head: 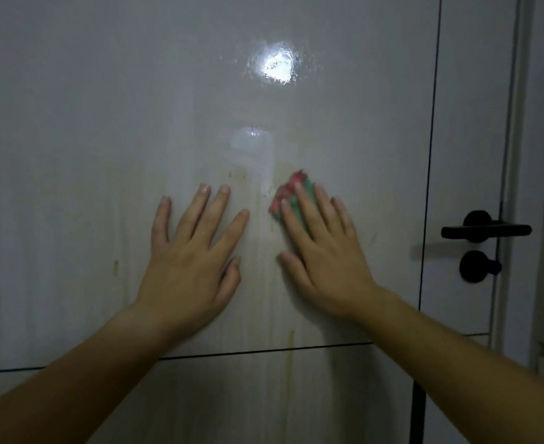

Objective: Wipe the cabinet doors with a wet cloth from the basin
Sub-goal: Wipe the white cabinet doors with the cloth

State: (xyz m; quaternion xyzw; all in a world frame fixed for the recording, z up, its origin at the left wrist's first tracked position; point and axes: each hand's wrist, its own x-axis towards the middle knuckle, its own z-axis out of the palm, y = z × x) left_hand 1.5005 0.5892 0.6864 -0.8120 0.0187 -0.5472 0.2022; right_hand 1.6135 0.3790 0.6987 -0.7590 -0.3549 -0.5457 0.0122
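Squarely on the cabinet door (88,123), the left hand (190,254) is laid flat, its grip spread, fingers straight and apart, with nothing held. Further right on the same door, the right hand (325,254) is pressed flat over a red and green cloth (288,187), fingers straight. Most of the cloth is hidden beneath them, and only its upper left edge is shown. Yellowish streaks (291,341) are seen low on the door, blurred by dim light. A bright glare (278,65) is reflected high on the door, whose top and left are cut off. Beyond the door's right edge, a black lever handle (485,227) is mounted.
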